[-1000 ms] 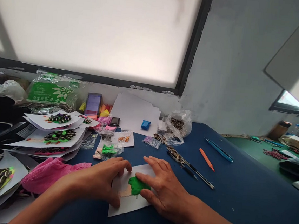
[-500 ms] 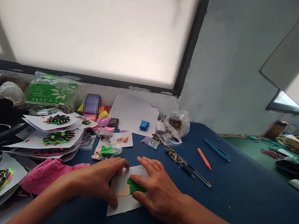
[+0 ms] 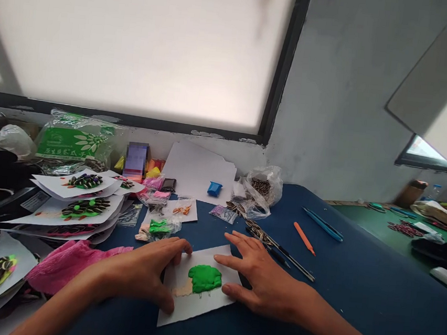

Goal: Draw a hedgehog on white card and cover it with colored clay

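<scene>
A small white paper card point(image 3: 209, 311) lies on the blue table, tilted a little. On it sits a flattened patch of green modelling clay point(image 3: 205, 279), with a pale peach clay piece point(image 3: 183, 288) joined at its left. Short drawn legs show below the green patch. My left hand point(image 3: 154, 269) rests at the card's left edge, thumb and fingers apart, steadying it. My right hand point(image 3: 258, 279) is at the card's right side, fingers spread, with thumb and index tips close beside the green clay. Nothing is in its fingers.
Cards with sunflower seeds on clay point(image 3: 85, 208) are stacked at left, beside a pink cloth point(image 3: 67, 268). Behind are a green clay packet point(image 3: 159, 226), a blue clay packet point(image 3: 214, 188) and a seed bag point(image 3: 263, 184). Pens point(image 3: 282, 255) and an orange marker point(image 3: 304, 238) lie right.
My right hand has lifted off the green clay and moved right, its fingers spreading. The whole green patch and the drawn legs now show. My left hand has hardly moved.
</scene>
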The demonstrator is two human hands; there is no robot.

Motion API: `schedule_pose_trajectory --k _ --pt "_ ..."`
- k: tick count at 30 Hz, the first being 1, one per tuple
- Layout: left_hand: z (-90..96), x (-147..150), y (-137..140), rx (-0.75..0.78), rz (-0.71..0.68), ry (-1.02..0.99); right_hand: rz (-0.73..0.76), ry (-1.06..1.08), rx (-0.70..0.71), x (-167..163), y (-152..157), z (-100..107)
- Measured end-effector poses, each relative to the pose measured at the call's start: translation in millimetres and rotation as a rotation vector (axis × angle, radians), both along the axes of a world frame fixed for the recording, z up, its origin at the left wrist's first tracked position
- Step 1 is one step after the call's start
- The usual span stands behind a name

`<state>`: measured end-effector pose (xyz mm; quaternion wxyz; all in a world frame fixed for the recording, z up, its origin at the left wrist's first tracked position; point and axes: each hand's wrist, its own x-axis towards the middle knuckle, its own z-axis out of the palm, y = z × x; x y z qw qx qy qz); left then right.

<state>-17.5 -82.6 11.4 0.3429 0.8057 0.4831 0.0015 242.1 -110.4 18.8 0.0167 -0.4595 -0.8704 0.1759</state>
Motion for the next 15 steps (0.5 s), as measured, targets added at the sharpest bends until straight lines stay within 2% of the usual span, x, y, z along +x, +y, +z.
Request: schedule_pose_trajectory --k 5,9,15 --pt "-0.5 0 0 -0.004 0.011 0.0 0.009 -0.016 -0.038 -1 -15 0" --pt "-0.7 -1 1 -0.006 0.007 0.001 0.036 -0.046 -0.015 -3 -21 -4" --pt "-3.9 -1 0 -0.003 0.001 -0.021 -0.028 -0.048 0.016 0 -25 -4"
